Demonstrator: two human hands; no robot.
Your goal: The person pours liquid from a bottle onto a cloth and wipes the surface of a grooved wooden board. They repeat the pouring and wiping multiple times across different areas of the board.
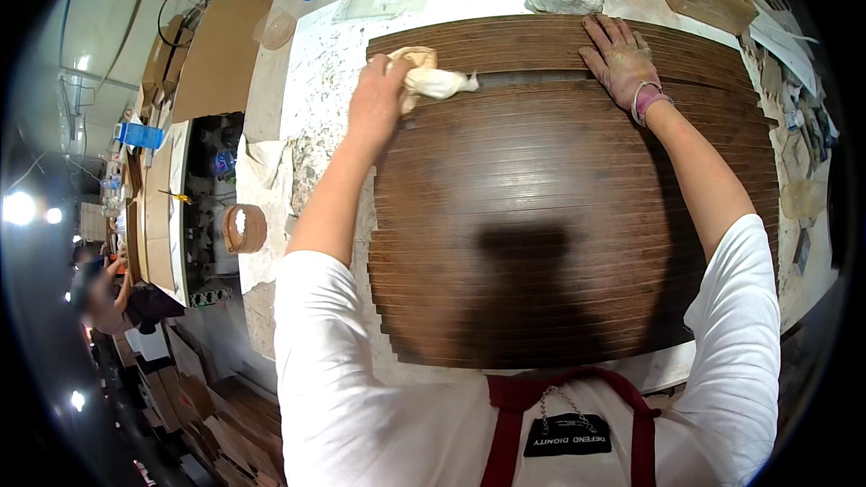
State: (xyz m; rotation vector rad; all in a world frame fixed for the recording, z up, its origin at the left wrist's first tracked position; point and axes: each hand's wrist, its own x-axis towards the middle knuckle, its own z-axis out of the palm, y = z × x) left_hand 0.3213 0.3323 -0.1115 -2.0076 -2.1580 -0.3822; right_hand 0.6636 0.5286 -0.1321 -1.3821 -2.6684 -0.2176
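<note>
With the left hand (377,99) clenched on a rag (431,79) and the right hand (618,56) released flat on the slatted wood panel (541,216), an uneven wipe could streak the panel's far edge.

Paint-flecked white workbench (317,63), cluttered workshop

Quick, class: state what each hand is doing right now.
Left hand: closed on a crumpled cream cloth.
Right hand: open, flat on the dark brown slatted wooden panel.

left hand (377,95): grips rag (431,79) on wood strips (541,207) | right hand (621,59): flat on strips
</note>
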